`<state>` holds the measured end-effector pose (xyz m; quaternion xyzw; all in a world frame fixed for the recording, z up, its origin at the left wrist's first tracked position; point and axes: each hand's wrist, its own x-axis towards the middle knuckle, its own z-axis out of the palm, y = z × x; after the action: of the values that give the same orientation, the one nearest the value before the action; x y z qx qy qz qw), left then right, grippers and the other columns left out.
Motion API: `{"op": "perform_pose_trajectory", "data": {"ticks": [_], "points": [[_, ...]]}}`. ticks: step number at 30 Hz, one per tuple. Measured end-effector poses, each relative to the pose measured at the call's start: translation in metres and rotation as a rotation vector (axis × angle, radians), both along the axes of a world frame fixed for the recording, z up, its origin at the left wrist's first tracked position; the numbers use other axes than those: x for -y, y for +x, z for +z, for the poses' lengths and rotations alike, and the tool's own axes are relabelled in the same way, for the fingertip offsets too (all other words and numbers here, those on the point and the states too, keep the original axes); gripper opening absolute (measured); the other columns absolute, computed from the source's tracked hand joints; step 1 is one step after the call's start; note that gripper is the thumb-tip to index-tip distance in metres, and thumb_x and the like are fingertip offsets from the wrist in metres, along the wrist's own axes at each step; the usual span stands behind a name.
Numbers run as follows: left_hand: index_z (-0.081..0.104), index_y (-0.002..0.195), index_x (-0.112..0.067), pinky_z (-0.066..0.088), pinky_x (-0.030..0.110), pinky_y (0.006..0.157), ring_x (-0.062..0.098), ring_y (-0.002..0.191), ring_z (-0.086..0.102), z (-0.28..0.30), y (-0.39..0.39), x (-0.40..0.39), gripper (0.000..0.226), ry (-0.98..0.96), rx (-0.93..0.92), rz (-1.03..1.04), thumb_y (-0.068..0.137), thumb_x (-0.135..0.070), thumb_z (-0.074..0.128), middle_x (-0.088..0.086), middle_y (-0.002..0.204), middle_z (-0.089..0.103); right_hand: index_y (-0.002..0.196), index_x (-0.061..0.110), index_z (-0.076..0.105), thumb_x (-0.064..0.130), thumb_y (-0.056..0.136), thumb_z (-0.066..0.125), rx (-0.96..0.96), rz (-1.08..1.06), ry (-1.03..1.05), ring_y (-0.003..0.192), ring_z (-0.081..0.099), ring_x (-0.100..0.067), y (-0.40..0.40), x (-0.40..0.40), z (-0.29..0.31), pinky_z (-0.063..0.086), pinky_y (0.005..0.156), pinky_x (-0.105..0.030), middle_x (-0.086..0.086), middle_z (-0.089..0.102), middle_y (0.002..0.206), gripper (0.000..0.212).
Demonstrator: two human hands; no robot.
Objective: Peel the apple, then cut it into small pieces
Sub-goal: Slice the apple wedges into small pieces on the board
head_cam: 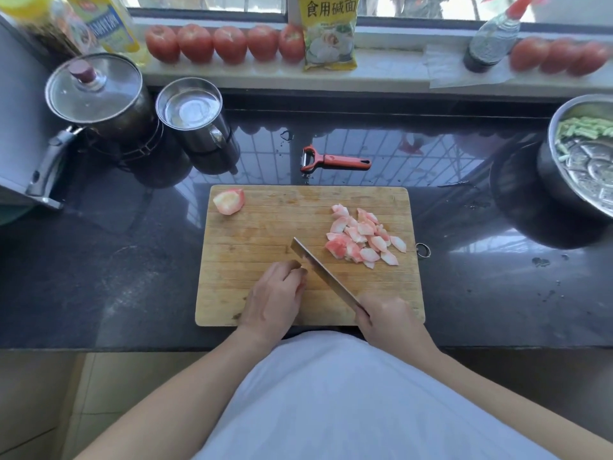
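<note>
A wooden cutting board (265, 234) lies on the dark counter in front of me. A heap of several small pinkish apple pieces (363, 237) sits on its right side. A larger peeled apple chunk (229, 201) rests at the board's far left corner. My right hand (386, 318) grips the handle of a knife (320, 272) whose blade runs diagonally up-left across the board. My left hand (273, 298) is curled over a small apple piece right beside the blade; most of that piece is hidden under the fingers.
A red peeler (331, 160) lies on the counter beyond the board. A lidded pot (96, 94) and a steel mug (192, 114) stand at the back left. A metal bowl with green vegetables (583, 154) sits at right. Tomatoes (229, 44), bottles and a yellow packet (330, 31) line the windowsill.
</note>
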<state>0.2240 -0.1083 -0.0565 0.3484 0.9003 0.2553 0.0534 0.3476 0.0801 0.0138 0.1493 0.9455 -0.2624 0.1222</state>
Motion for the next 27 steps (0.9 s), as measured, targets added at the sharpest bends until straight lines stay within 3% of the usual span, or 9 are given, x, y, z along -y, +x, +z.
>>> {"op": "perform_pose_trajectory", "data": {"ticks": [6, 11, 13, 16, 20, 25, 27], "points": [[0.074, 0.112, -0.010, 0.057, 0.043, 0.068, 0.027, 0.096, 0.063, -0.008, -0.001, 0.000, 0.016, 0.027, -0.004, -0.012, 0.097, -0.010, 0.068, 0.003, 0.103, 0.070, 0.065, 0.014, 0.047, 0.014, 0.093, 0.061, -0.023, 0.045, 0.049, 0.050, 0.052, -0.033, -0.001, 0.001, -0.002, 0.031, 0.046, -0.031, 0.006, 0.041, 0.053, 0.031], [0.073, 0.109, -0.010, 0.056, 0.043, 0.065, 0.026, 0.093, 0.062, -0.009, -0.002, -0.001, 0.015, 0.029, -0.018, -0.022, 0.095, -0.007, 0.071, 0.003, 0.100, 0.069, 0.065, 0.024, 0.036, 0.009, 0.085, 0.064, -0.062, 0.093, 0.028, 0.041, 0.046, -0.031, 0.003, -0.004, -0.001, 0.033, 0.039, -0.033, 0.009, 0.035, 0.050, 0.038], [0.074, 0.111, -0.011, 0.056, 0.042, 0.065, 0.025, 0.095, 0.061, -0.008, -0.002, -0.001, 0.017, 0.025, -0.012, -0.018, 0.095, -0.008, 0.071, 0.001, 0.101, 0.069, 0.062, 0.018, 0.044, 0.009, 0.083, 0.064, -0.063, 0.082, 0.046, 0.039, 0.046, -0.030, 0.008, -0.008, -0.002, 0.035, 0.038, -0.034, 0.009, 0.037, 0.049, 0.030], [0.074, 0.111, -0.011, 0.056, 0.041, 0.066, 0.024, 0.095, 0.060, -0.007, -0.003, -0.001, 0.019, 0.022, -0.011, -0.019, 0.093, -0.007, 0.072, 0.000, 0.103, 0.070, 0.076, 0.008, 0.060, 0.016, 0.093, 0.056, 0.025, 0.071, 0.079, 0.054, 0.055, -0.035, 0.014, -0.012, -0.005, 0.047, 0.049, -0.044, -0.006, 0.058, 0.059, 0.020], [0.075, 0.109, -0.010, 0.057, 0.041, 0.066, 0.024, 0.094, 0.061, -0.005, -0.003, -0.002, 0.016, 0.022, -0.004, -0.024, 0.093, -0.006, 0.072, 0.001, 0.103, 0.070, 0.072, 0.006, 0.061, 0.013, 0.092, 0.061, 0.003, 0.060, 0.077, 0.052, 0.055, -0.036, 0.015, -0.011, 0.000, 0.037, 0.047, -0.035, -0.008, 0.059, 0.057, 0.020], [0.074, 0.108, -0.010, 0.056, 0.041, 0.067, 0.024, 0.095, 0.060, -0.005, -0.004, -0.002, 0.018, 0.010, 0.007, -0.026, 0.092, -0.003, 0.072, 0.000, 0.104, 0.070, 0.059, 0.009, 0.055, 0.002, 0.073, 0.079, -0.007, 0.101, 0.084, 0.036, 0.047, -0.027, 0.012, -0.011, 0.005, 0.030, 0.038, -0.027, 0.000, 0.051, 0.046, 0.028], [0.074, 0.109, -0.010, 0.056, 0.040, 0.067, 0.023, 0.094, 0.059, -0.004, -0.004, -0.002, 0.018, 0.008, 0.010, -0.028, 0.092, -0.003, 0.071, -0.001, 0.104, 0.069, 0.066, 0.007, 0.059, 0.006, 0.084, 0.071, -0.007, 0.083, 0.112, 0.045, 0.054, -0.031, 0.012, -0.011, 0.004, 0.033, 0.046, -0.030, -0.005, 0.057, 0.052, 0.022]]}}
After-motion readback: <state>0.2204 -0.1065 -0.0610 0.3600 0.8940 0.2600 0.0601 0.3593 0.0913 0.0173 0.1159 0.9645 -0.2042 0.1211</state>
